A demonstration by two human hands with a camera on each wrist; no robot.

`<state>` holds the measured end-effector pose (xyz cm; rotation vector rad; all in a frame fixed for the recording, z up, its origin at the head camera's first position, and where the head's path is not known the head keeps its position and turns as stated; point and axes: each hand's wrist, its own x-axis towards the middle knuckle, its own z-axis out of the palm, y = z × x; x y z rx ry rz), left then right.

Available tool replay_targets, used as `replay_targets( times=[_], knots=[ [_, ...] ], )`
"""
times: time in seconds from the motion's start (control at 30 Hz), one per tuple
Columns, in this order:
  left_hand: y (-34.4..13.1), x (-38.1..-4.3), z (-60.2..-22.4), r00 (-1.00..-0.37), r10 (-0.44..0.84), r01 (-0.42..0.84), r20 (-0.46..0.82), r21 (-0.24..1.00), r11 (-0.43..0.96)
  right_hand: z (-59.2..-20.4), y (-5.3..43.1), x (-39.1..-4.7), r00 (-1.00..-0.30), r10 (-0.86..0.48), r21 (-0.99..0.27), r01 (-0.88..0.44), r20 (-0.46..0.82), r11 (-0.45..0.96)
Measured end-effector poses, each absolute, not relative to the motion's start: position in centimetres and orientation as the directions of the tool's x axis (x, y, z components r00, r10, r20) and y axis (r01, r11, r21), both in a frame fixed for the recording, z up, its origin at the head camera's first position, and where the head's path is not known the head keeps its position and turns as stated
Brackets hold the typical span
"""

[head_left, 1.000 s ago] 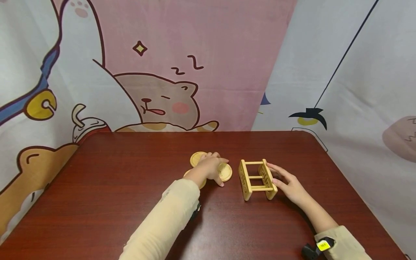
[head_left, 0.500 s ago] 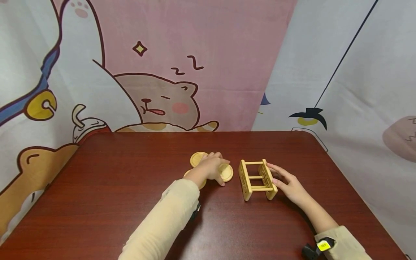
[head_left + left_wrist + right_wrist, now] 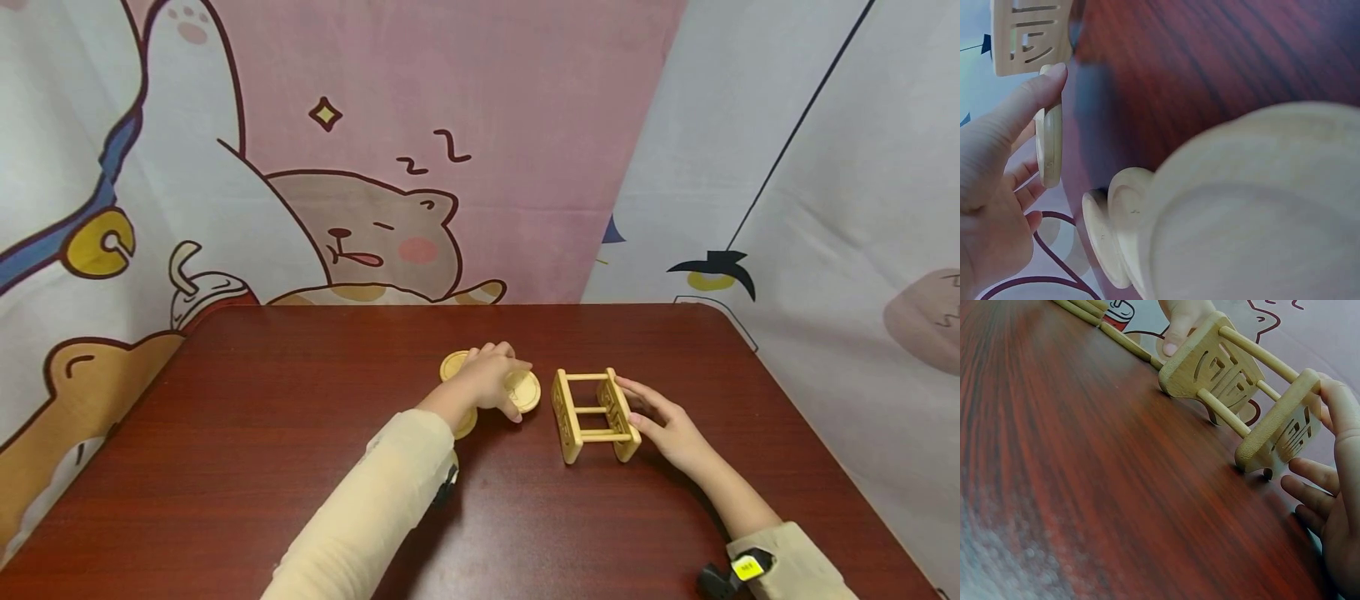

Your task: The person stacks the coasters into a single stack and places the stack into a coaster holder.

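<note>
My left hand (image 3: 487,379) pinches a round wooden coaster (image 3: 527,390) between thumb and fingers. In the left wrist view that coaster (image 3: 1052,147) stands on edge in the grip. More matching coasters (image 3: 453,364) lie partly hidden under the left hand and sleeve, and one fills the lower right of the left wrist view. A small wooden rack (image 3: 595,408), with two cut-out side panels joined by rods, stands on the table right of the coasters. My right hand (image 3: 671,429) touches the rack's right panel with its fingertips, fingers loosely extended along the outer side.
The dark red-brown table (image 3: 300,467) carries everything. Behind it hangs a cloth (image 3: 525,125) printed with cartoon animals, and the cloth continues along the right side. A black wrist device (image 3: 723,575) sits at the right sleeve.
My left hand has shifted slightly up and to the right, and the coaster it pinches has moved a little toward the rack. The right hand and rack stay where they were.
</note>
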<state>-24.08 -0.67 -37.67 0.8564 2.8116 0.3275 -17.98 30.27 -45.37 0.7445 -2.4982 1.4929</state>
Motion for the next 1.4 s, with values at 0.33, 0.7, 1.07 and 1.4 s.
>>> replay_targets(
  times=[0.33,0.7,1.07,1.4],
  knots=[
    [-1.7,-24.1,-36.4,-0.807,0.589,0.545,-0.048,0.323,0.774,-45.4,30.3,-18.0,-0.864,-0.342,-0.790,-0.486,0.369,0.375],
    [-2.7,-23.9,-35.4,-0.817,0.575,0.547,0.045,0.378,0.747,-45.4,30.3,-17.9,-0.875,-0.335,-0.787,-0.468,0.349,0.402],
    [-3.3,-22.6,-34.3,-0.806,0.576,0.572,0.134,0.426,0.701,-45.4,30.2,-17.9,-0.876,-0.331,-0.788,-0.466,0.350,0.401],
    [-3.5,-20.7,-33.6,-0.769,0.608,0.621,0.199,0.461,0.634,-45.3,30.1,-17.8,-0.872,-0.334,-0.789,-0.475,0.359,0.391]
  ],
)
